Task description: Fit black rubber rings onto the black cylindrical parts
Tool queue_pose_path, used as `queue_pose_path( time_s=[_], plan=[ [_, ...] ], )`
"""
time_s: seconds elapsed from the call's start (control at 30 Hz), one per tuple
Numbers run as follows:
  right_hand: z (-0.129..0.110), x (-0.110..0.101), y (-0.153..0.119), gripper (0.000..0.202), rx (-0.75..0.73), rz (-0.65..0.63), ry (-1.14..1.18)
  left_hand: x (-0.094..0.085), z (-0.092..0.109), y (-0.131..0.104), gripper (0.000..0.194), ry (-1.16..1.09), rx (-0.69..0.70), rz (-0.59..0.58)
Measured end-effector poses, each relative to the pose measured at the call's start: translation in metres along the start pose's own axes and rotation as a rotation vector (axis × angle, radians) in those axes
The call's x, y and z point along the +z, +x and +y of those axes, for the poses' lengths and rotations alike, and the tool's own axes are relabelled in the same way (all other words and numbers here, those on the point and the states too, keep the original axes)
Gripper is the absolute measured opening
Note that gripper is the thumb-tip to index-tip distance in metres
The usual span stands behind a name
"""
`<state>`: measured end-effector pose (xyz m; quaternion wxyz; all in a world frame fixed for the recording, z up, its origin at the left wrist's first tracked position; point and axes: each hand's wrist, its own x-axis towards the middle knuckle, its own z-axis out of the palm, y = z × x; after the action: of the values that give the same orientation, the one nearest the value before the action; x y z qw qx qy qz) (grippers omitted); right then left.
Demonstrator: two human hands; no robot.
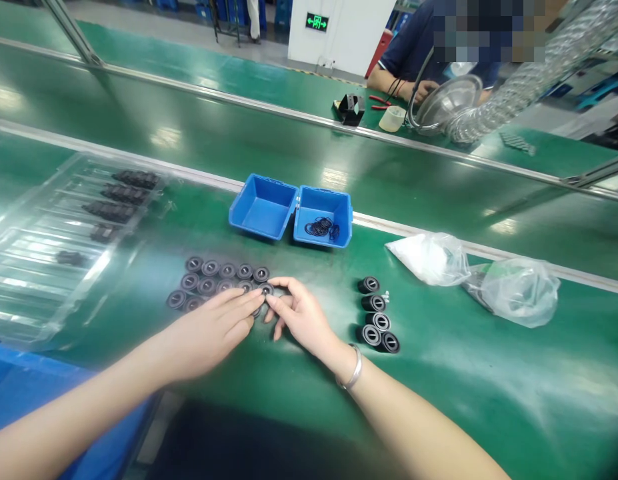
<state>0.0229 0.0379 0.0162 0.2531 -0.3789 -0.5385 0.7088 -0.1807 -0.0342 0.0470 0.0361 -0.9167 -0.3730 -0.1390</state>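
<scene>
Rows of round black parts (207,286) stand on the green table, left of centre. At the right end of these rows my right hand (301,313) has thumb and forefinger closed round one black part (266,289). My left hand (213,333) reaches over the rows from the front, its fingers stretched out and its fingertips touching that same part. Some parts beneath my left hand are hidden. A smaller group of similar black parts (381,321) stands to the right, with small light pieces (385,296) beside it.
Two blue bins (263,212) stand behind my hands, the right one (323,217) holding black rings. A clear tray (49,247) with black parts lies left. Plastic bags (431,259) lie right. Across the metal rails, a person (413,53) sits near a transparent hose (543,67).
</scene>
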Motion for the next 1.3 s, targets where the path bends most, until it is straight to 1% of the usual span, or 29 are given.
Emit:
queue_pose_path(
  time_s=[0.27,0.33,0.4,0.43,0.5,0.57,0.6,0.63,0.7,0.73,0.77,0.83,0.87,0.93,1.0,1.07,1.17,1.23,1.3],
  plan=[
    [-0.002,0.003,0.003,0.032,0.029,-0.003,0.023,-0.003,0.001,0.006,0.030,-0.065,-0.027,-0.100],
    [-0.001,0.005,0.002,0.032,0.020,0.005,0.001,-0.003,0.001,0.008,0.030,-0.066,-0.027,-0.095],
    [-0.002,0.006,-0.002,0.031,-0.026,0.014,-0.095,-0.004,0.002,0.009,0.033,-0.050,-0.021,-0.049],
    [-0.006,0.004,-0.006,0.029,-0.081,0.026,-0.182,-0.005,0.004,0.008,0.035,-0.044,-0.027,-0.008],
    [-0.016,-0.003,-0.018,0.028,-0.256,0.079,-0.429,-0.008,0.007,0.004,0.035,-0.045,-0.061,0.096],
    [-0.030,-0.019,-0.032,0.029,-0.427,0.207,-0.762,-0.010,0.014,-0.004,0.031,-0.090,-0.129,0.177],
    [-0.036,-0.030,-0.039,0.031,-0.467,0.306,-0.951,-0.011,0.018,-0.008,0.029,-0.138,-0.170,0.195],
    [-0.041,-0.042,-0.046,0.032,-0.460,0.427,-1.140,-0.011,0.023,-0.012,0.027,-0.202,-0.214,0.202],
    [-0.044,-0.068,-0.055,0.038,-0.327,0.643,-1.445,-0.010,0.033,-0.018,0.024,-0.367,-0.320,0.169],
    [-0.043,-0.080,-0.058,0.040,-0.257,0.704,-1.542,-0.009,0.037,-0.020,0.022,-0.454,-0.384,0.134],
    [-0.040,-0.089,-0.059,0.038,-0.212,0.708,-1.607,-0.008,0.041,-0.020,0.020,-0.539,-0.454,0.083],
    [-0.033,-0.099,-0.057,0.030,-0.213,0.652,-1.675,-0.005,0.046,-0.018,0.019,-0.693,-0.610,-0.041],
    [-0.030,-0.098,-0.056,0.027,-0.246,0.609,-1.685,-0.005,0.047,-0.016,0.020,-0.758,-0.684,-0.098],
    [-0.026,-0.088,-0.054,0.024,-0.332,0.518,-1.671,-0.006,0.047,-0.012,0.021,-0.842,-0.793,-0.174],
    [-0.026,-0.072,-0.053,0.023,-0.403,0.397,-1.630,-0.008,0.046,-0.009,0.022,-0.871,-0.848,-0.206],
    [-0.029,-0.055,-0.052,0.023,-0.448,0.258,-1.578,-0.010,0.045,-0.007,0.023,-0.888,-0.871,-0.215],
    [-0.035,-0.039,-0.054,0.026,-0.478,0.076,-1.498,-0.010,0.047,-0.007,0.026,-0.956,-0.882,-0.169],
    [-0.039,-0.032,-0.056,0.031,-0.480,0.015,-1.460,-0.009,0.048,-0.008,0.027,-1.006,-0.876,-0.120],
    [-0.039,-0.027,-0.061,0.039,-0.470,0.018,-1.445,-0.009,0.050,-0.009,0.027,-1.029,-0.867,-0.082]
  ],
)
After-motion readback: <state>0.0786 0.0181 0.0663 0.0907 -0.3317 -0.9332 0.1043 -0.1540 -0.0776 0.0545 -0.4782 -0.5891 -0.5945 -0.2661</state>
